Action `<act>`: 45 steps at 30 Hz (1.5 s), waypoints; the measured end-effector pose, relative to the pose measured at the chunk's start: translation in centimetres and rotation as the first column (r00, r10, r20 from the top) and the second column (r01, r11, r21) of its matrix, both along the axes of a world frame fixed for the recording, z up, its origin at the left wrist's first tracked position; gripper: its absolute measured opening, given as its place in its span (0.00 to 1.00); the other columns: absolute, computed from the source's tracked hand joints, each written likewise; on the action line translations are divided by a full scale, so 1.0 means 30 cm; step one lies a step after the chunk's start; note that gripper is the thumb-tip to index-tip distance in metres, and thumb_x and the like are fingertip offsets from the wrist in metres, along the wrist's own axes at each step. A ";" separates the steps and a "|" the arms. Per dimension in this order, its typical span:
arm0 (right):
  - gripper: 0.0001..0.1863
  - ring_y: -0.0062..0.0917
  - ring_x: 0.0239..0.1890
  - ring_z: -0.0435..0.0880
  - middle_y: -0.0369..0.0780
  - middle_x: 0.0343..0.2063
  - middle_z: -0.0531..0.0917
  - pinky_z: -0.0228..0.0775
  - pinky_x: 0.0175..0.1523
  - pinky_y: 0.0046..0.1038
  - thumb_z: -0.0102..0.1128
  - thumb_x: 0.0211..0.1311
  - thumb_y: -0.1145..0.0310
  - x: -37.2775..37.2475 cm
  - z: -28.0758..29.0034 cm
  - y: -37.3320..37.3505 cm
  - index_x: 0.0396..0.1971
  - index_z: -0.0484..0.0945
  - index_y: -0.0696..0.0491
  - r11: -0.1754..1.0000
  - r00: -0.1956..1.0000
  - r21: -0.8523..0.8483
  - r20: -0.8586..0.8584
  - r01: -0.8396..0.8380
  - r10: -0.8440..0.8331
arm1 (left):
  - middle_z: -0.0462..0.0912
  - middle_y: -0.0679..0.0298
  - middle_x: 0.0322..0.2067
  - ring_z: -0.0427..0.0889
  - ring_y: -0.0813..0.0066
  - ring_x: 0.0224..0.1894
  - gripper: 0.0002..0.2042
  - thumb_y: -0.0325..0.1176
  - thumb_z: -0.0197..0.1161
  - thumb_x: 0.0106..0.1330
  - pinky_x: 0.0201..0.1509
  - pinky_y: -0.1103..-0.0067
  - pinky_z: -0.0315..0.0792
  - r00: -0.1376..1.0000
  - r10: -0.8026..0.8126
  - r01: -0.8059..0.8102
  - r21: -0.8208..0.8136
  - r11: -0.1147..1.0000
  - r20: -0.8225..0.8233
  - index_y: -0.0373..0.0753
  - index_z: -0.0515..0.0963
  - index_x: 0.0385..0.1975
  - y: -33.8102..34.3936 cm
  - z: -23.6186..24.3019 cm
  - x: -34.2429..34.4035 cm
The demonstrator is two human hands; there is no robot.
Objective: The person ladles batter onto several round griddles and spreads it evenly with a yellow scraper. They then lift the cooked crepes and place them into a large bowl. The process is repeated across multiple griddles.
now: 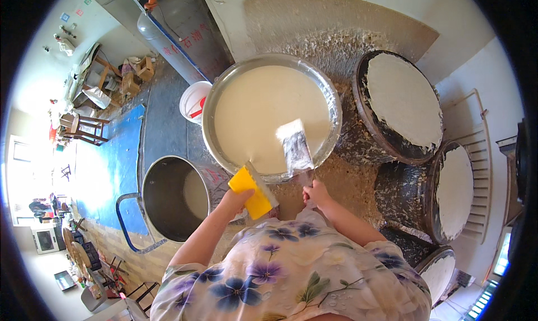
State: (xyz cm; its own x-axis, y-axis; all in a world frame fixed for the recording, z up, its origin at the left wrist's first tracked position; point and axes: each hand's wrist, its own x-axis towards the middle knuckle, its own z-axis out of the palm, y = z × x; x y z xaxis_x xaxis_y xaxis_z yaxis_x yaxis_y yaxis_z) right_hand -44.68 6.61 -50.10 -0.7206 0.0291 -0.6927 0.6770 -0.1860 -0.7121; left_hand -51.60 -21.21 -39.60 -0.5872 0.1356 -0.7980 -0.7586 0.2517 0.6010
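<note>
My left hand (pixel 237 201) is closed round a yellow scraper (pixel 253 193) with a pale, coated edge, held at the near rim of a wide metal basin (pixel 209 119). Creamy, pale liquid (pixel 263 111) like batter fills much of that basin. In my right hand (pixel 318 194) is the handle of a flat, broad-bladed spatula (pixel 297 150). Its blade points away from me over the basin's near right side, smeared with white paste. Whether the blade touches the liquid, I cannot tell.
A deep metal pot (pixel 174 197) with pale residue stands at left, beside a blue metal handle frame (pixel 126 231). Beyond are a white bucket (pixel 194 99) and a grey gas cylinder (pixel 168 46). Several dark round drums with white-covered tops (pixel 403 99) line the right, near a radiator (pixel 479 175).
</note>
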 end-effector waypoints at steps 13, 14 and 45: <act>0.15 0.39 0.36 0.78 0.46 0.30 0.79 0.70 0.38 0.37 0.49 0.52 0.70 0.046 0.428 0.138 0.41 0.77 0.46 -0.029 0.724 0.889 0.391 -0.457 0.569 | 0.80 0.48 0.27 0.79 0.53 0.34 0.24 0.52 0.59 0.51 0.37 0.69 0.72 0.726 -0.613 0.402 -0.530 0.747 -0.312 0.32 0.78 0.29 -0.170 0.196 0.010; 0.15 0.39 0.36 0.79 0.45 0.30 0.80 0.70 0.38 0.36 0.49 0.52 0.70 0.085 0.468 0.162 0.40 0.77 0.47 -0.022 0.732 0.899 0.370 -0.437 0.572 | 0.79 0.47 0.26 0.79 0.52 0.33 0.24 0.53 0.59 0.51 0.37 0.69 0.72 0.682 -0.665 0.444 -0.550 0.708 -0.305 0.32 0.78 0.28 -0.163 0.201 -0.005; 0.16 0.23 0.11 0.75 0.42 0.13 0.77 0.66 0.17 0.26 0.65 0.45 0.67 0.201 0.168 0.135 0.15 0.67 0.60 0.877 0.992 0.465 0.040 -0.122 0.117 | 0.79 0.47 0.27 0.78 0.51 0.33 0.22 0.51 0.57 0.51 0.39 0.65 0.71 0.311 -0.950 0.614 -0.762 0.204 -0.003 0.33 0.78 0.27 -0.220 0.294 -0.003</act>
State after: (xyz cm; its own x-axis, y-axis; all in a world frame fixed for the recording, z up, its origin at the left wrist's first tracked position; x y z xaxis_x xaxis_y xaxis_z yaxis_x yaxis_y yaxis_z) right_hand -38.65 10.65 -45.05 -0.7323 0.2641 -0.6276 0.6804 0.2482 -0.6895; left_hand -51.69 -27.81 -30.77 -0.6779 0.3984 -0.6178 0.3548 0.9134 0.1996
